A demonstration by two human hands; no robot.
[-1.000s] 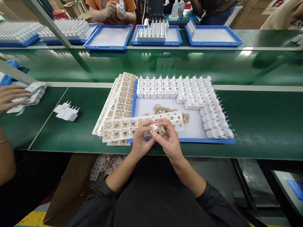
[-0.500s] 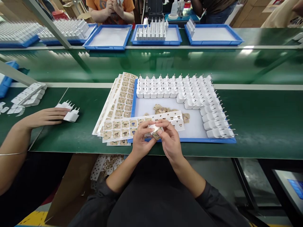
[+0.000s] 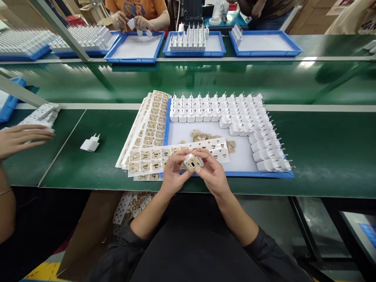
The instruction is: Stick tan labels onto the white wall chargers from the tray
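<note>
Green workbench (image 3: 329, 156) bearing, at centre, a blue-rimmed tray (image 3: 249, 174); white pronged adapters (image 3: 243, 117) line its far and right sides, prongs turned outward. Fanned backing sheets (image 3: 152, 125) of tan labels lie against the tray's left side, and a partly stripped sheet (image 3: 143, 161) crosses its near left corner, beside loose tan scraps (image 3: 202, 136). Before the tray's near edge, the left hand (image 3: 175, 172) and right hand (image 3: 213, 173) are drawn close together, fingers and thumbs narrowed around one held adapter (image 3: 192, 162), which both support above the near rim. The step in hand is judged to be the facing of this adapter's end with a tan label, probably at the stage of settling or checking it; the next move calls for even thumb pressure at the margins and an opening kept free. The adapter is a small, white, round-cornered block, tilted so that its end face shows; its prongs are hidden. The tan facing (image 3: 189, 167) bears small greenish marks and surrounds a dark rectangular slot (image 3: 192, 165).
</note>
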